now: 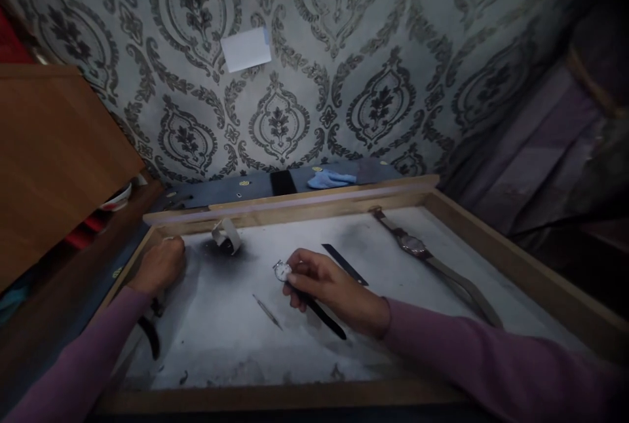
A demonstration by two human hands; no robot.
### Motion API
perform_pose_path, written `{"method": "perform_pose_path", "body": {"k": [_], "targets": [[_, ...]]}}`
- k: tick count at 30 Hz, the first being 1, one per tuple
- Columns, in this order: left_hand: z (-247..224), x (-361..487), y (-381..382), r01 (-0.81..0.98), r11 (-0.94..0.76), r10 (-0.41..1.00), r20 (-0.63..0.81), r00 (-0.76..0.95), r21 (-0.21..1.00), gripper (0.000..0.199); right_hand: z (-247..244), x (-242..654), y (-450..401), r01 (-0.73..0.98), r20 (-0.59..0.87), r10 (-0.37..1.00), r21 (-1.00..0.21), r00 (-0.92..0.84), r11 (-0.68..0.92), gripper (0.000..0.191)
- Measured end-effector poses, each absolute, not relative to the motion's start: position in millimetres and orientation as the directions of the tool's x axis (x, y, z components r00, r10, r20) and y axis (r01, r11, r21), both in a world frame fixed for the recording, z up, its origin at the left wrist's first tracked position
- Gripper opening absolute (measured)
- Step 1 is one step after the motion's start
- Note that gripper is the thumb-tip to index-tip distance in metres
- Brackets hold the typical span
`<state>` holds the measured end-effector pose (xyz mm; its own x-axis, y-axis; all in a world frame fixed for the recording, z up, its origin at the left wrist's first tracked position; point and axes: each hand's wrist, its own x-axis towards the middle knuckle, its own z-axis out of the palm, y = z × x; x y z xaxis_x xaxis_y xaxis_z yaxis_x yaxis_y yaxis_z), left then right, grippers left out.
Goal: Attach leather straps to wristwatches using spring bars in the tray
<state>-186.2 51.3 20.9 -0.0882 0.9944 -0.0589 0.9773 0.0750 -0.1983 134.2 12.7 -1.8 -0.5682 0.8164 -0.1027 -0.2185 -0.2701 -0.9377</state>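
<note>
My right hand (324, 282) pinches a wristwatch (282, 271) with a round light dial and a silver case. A black strap hangs from its near side under my fingers; no strap shows on its far side. At the tray's left side, my left hand (161, 266) is closed with curled fingers, and what they hold, if anything, is hidden. A thin, pointed metal tool (267, 312) lies between the hands. Right of the watch lies a flat dark strip (345, 264), perhaps a strap piece. Beside my left forearm is a dark curved strap (149, 336).
The wooden-rimmed tray (295, 203) has a white bottom. Another watch (411, 244) with a long strap lies at right; a pale looped object (227, 237) stands at back left. Behind the rim are a blue cloth (331, 179) and a black flat object (283, 183). A wooden cabinet (59, 161) stands left.
</note>
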Motion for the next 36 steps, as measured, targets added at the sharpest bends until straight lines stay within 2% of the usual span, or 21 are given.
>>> {"method": "perform_pose_path", "body": {"k": [3, 6, 9, 11, 12, 14, 15, 17, 19, 24, 30, 36], "targets": [[20, -181, 50, 0.975, 0.074, 0.995, -0.049, -0.086, -0.210, 0.028, 1, 139, 10, -0.193, -0.095, 0.811, -0.949, -0.577, -0.248, 0.036], [25, -181, 46, 0.981, 0.055, 0.997, -0.042, -0.064, -0.186, 0.026, 5, 145, 8, -0.180, -0.099, 0.811, -0.953, -0.576, -0.244, 0.032], [39, -179, 39, 0.991, 0.024, 1.000, -0.015, -0.026, -0.135, 0.023, 7, 148, 9, -0.173, -0.088, 0.805, -0.957, -0.587, -0.231, 0.030], [51, -168, 30, 0.998, -0.019, 1.000, 0.001, 0.019, -0.060, 0.023, 7, 149, 10, -0.161, -0.073, 0.801, -0.965, -0.595, -0.208, 0.030], [57, -158, 25, 0.998, -0.065, 0.998, -0.008, 0.065, 0.018, 0.023, 7, 149, 11, -0.157, -0.062, 0.800, -0.969, -0.597, -0.193, 0.031], [67, -132, 16, 0.869, -0.140, 0.981, -0.054, 0.188, 0.474, 0.025, 8, 149, 13, -0.149, -0.037, 0.798, -0.976, -0.601, -0.157, 0.033], [69, -117, 13, 0.748, -0.165, 0.962, -0.062, 0.265, 0.643, 0.026, 8, 150, 14, -0.141, -0.025, 0.798, -0.980, -0.602, -0.137, 0.034], [69, -88, 10, 0.542, -0.134, 0.919, -0.101, 0.382, 0.829, 0.027, 8, 151, 16, -0.123, -0.006, 0.800, -0.988, -0.600, -0.099, 0.035], [62, -66, 12, 0.403, -0.055, 0.878, -0.148, 0.455, 0.913, 0.029, 8, 152, 17, -0.100, 0.005, 0.796, -0.993, -0.605, -0.070, 0.036], [33, -53, 21, 0.254, -0.016, 0.855, -0.118, 0.505, 0.967, 0.023, 3, 155, 20, -0.090, 0.027, 0.777, -0.995, -0.628, -0.038, 0.036], [22, -63, 23, 0.229, 0.025, 0.879, -0.131, 0.459, 0.973, 0.020, -3, 155, 26, -0.036, -0.013, 0.782, -0.998, -0.623, -0.045, 0.036], [22, -62, 24, 0.214, 0.026, 0.839, -0.137, 0.526, 0.977, 0.019, -4, 155, 27, -0.013, -0.027, 0.778, -0.999, -0.627, -0.046, 0.037]]}}
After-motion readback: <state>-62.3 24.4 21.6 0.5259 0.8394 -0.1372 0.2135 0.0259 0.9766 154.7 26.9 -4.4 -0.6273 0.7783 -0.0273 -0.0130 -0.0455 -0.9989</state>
